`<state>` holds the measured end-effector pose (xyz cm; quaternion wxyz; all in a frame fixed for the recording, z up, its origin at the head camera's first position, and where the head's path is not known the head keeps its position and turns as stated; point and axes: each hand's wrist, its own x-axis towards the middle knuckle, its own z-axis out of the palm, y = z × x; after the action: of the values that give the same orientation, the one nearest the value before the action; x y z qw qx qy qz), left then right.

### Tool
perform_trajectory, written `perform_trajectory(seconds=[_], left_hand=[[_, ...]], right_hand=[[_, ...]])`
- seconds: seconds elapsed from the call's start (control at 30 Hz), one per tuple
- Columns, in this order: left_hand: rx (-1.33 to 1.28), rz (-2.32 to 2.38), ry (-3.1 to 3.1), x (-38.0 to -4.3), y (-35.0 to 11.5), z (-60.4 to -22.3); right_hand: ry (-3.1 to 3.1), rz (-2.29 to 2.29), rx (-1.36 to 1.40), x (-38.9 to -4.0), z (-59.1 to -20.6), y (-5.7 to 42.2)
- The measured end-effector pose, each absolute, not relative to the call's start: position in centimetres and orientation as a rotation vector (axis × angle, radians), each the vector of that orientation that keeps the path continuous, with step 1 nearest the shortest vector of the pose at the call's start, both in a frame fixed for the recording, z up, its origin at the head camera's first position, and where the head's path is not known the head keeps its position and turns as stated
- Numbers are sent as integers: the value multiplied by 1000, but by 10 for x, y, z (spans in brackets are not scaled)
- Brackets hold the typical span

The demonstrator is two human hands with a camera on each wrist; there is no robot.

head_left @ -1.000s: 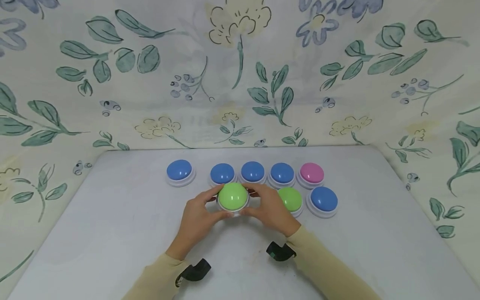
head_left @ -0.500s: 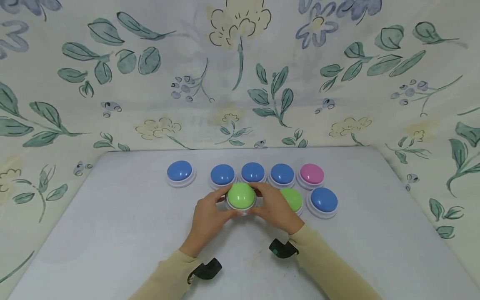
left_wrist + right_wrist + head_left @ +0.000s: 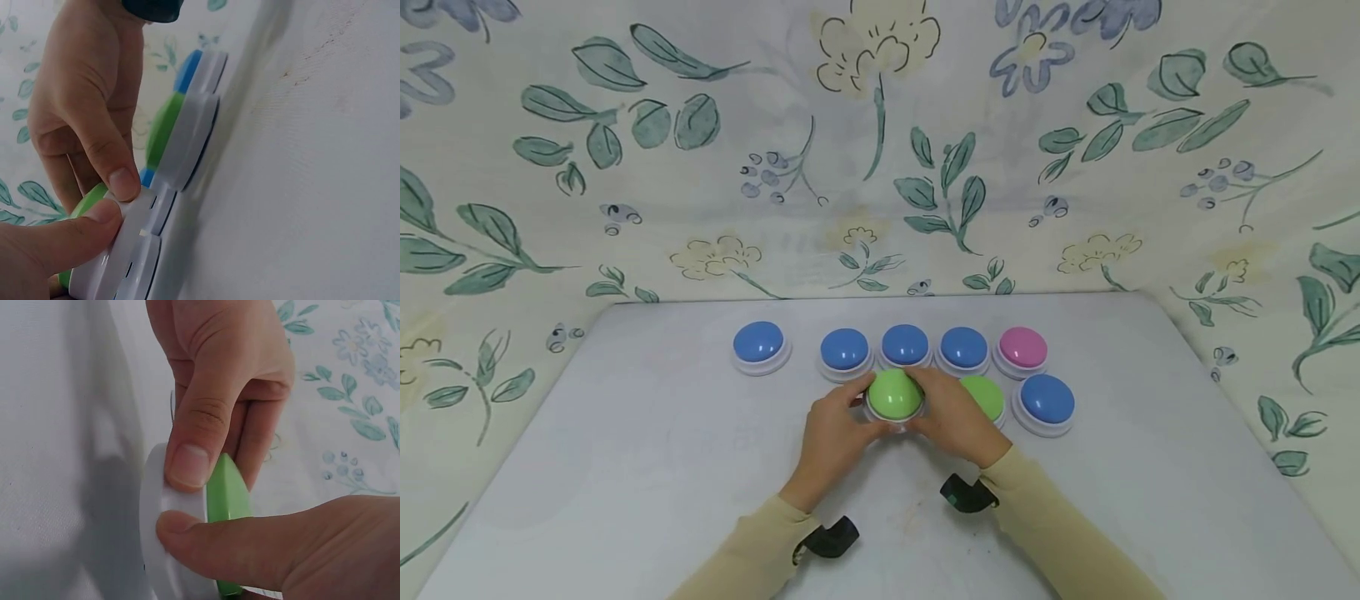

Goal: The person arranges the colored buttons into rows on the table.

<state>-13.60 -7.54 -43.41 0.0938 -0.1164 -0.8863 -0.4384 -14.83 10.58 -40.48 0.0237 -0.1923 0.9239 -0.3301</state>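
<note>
In the head view both hands hold one green push button (image 3: 895, 394) with a round white base, just in front of the row of blue buttons. My left hand (image 3: 833, 437) grips its left side, thumb on the near edge of the base. On the right side my right hand (image 3: 958, 417) grips it the same way, partly covering a second green button (image 3: 985, 398). The right wrist view shows both thumbs pressed against the white base (image 3: 181, 575), its green dome (image 3: 228, 490) facing away from the table. Other fingers are mostly hidden behind the button.
Behind the hands stand three blue buttons, including the middle one (image 3: 905, 344), and a pink button (image 3: 1023, 347). Another blue button (image 3: 758, 342) sits apart at left; one more blue button (image 3: 1047, 398) is at right. A floral cloth (image 3: 850, 167) hangs behind the white table (image 3: 625, 467).
Both hands have carried the green button to the right, toward the second green button. The left arm shifted right most; the other buttons stay where they were.
</note>
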Motion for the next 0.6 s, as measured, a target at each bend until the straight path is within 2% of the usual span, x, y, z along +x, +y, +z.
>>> perform_trajectory(seconds=[0.6], left_hand=[[-375,-1296,-2662,-142,-61,-445]], right_hand=[[2873,-869,-539,-151,-409,108]])
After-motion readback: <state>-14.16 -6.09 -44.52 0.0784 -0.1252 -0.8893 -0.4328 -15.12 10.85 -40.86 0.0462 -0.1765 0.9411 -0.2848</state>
